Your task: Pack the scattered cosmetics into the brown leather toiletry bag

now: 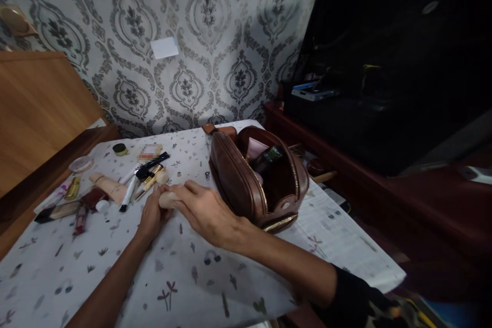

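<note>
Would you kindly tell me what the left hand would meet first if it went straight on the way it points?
Past the beige piece it holds with the right hand, the left hand would probably meet the gold makeup sticks first; depth is hard to judge.

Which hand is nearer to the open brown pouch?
Right. The right hand lies close beside the brown pouch, at its front side. The left hand is farther left, beyond the beige item that both hands grip.
</note>
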Demonstrator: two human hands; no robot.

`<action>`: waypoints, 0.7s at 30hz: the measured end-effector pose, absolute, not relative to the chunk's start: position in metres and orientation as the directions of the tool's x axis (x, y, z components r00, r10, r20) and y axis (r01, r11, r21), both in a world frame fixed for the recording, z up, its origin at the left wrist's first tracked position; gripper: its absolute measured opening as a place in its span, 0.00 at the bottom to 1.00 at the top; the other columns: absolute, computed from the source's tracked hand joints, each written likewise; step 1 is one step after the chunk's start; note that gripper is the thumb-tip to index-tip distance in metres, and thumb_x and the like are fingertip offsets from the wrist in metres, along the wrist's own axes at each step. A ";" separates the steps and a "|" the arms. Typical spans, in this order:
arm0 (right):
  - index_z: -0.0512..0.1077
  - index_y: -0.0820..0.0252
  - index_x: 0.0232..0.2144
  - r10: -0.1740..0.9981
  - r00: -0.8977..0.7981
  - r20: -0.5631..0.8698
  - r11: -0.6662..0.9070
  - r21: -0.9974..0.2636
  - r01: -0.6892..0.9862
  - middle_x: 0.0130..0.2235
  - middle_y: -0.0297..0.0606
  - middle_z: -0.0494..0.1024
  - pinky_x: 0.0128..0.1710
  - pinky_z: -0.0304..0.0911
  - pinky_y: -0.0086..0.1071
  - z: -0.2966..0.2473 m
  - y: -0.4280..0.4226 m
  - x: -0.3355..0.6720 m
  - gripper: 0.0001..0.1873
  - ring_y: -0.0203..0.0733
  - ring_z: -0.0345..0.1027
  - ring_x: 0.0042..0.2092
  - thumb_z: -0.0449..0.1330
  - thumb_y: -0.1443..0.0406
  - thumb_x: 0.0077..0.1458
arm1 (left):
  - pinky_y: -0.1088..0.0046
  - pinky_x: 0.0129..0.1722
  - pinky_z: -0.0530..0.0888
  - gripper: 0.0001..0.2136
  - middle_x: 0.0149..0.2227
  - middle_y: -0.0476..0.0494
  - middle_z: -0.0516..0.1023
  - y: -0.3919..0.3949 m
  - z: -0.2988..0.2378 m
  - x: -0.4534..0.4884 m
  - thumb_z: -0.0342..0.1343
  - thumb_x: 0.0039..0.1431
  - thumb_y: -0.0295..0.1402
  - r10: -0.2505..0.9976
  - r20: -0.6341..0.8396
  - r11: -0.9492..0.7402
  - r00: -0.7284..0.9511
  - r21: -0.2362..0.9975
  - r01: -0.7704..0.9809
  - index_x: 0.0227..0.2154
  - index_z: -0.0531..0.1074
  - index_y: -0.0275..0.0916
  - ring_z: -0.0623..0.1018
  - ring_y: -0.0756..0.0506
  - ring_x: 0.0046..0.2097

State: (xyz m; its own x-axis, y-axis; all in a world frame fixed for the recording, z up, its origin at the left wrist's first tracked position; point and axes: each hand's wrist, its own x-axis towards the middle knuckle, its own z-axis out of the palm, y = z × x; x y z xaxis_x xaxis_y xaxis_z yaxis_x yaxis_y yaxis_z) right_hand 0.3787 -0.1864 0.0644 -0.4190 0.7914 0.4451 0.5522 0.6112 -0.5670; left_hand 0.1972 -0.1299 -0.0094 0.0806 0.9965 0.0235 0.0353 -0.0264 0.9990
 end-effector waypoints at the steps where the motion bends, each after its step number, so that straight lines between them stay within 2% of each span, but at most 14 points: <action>1: 0.70 0.59 0.46 0.793 -0.415 0.445 0.609 -0.580 0.541 0.40 0.38 0.73 0.39 0.62 0.30 0.067 -0.185 0.381 0.09 0.39 0.67 0.38 0.54 0.68 0.66 | 0.77 0.16 0.56 0.30 0.16 0.56 0.61 -0.132 -0.009 0.199 0.43 0.61 0.65 0.996 0.018 -0.021 0.092 0.999 0.040 0.31 0.69 0.40 0.58 0.52 0.17; 4: 0.70 0.61 0.37 0.827 -0.365 0.428 0.561 -0.677 0.476 0.34 0.34 0.72 0.37 0.59 0.28 0.077 -0.181 0.388 0.03 0.36 0.65 0.35 0.56 0.69 0.64 | 0.77 0.17 0.54 0.31 0.15 0.56 0.60 -0.139 -0.006 0.203 0.40 0.62 0.66 0.994 0.050 -0.060 0.100 0.993 0.097 0.34 0.71 0.40 0.58 0.52 0.17; 7: 0.66 0.60 0.29 0.872 -0.310 0.379 0.487 -0.737 0.468 0.26 0.29 0.67 0.31 0.52 0.27 0.090 -0.178 0.398 0.09 0.34 0.59 0.28 0.56 0.66 0.64 | 0.76 0.18 0.55 0.33 0.15 0.55 0.62 -0.143 -0.007 0.205 0.38 0.62 0.66 0.989 0.072 -0.087 0.127 0.989 0.118 0.36 0.71 0.40 0.59 0.51 0.18; 9: 0.64 0.59 0.28 0.886 -0.269 0.377 0.463 -0.747 0.477 0.24 0.29 0.66 0.29 0.49 0.28 0.100 -0.176 0.406 0.11 0.34 0.57 0.27 0.55 0.65 0.65 | 0.75 0.18 0.56 0.32 0.16 0.54 0.63 -0.141 -0.010 0.205 0.40 0.61 0.66 0.988 0.065 -0.078 0.141 0.993 0.084 0.34 0.71 0.39 0.60 0.51 0.18; 14: 0.64 0.58 0.28 0.859 -0.209 0.467 0.498 -0.672 0.549 0.24 0.30 0.67 0.29 0.48 0.29 0.119 -0.171 0.419 0.13 0.34 0.57 0.27 0.54 0.62 0.66 | 0.76 0.17 0.58 0.31 0.19 0.54 0.66 -0.136 -0.013 0.207 0.46 0.58 0.66 0.980 0.037 -0.033 0.194 0.999 -0.019 0.35 0.69 0.38 0.62 0.52 0.18; 18: 0.66 0.59 0.28 0.845 -0.288 0.451 0.528 -0.614 0.587 0.27 0.31 0.68 0.31 0.51 0.28 0.115 -0.172 0.415 0.10 0.35 0.59 0.29 0.56 0.66 0.64 | 0.77 0.17 0.61 0.34 0.22 0.52 0.70 -0.137 -0.009 0.210 0.48 0.54 0.69 0.969 -0.003 0.030 0.249 0.994 -0.103 0.40 0.68 0.38 0.67 0.50 0.20; 21: 0.67 0.60 0.31 0.835 -0.364 0.413 0.549 -0.583 0.599 0.32 0.34 0.72 0.35 0.54 0.28 0.105 -0.175 0.407 0.08 0.36 0.63 0.33 0.56 0.67 0.65 | 0.76 0.18 0.66 0.33 0.28 0.48 0.75 -0.136 -0.011 0.209 0.49 0.56 0.67 0.959 0.003 0.046 0.282 0.985 -0.165 0.45 0.67 0.39 0.74 0.47 0.26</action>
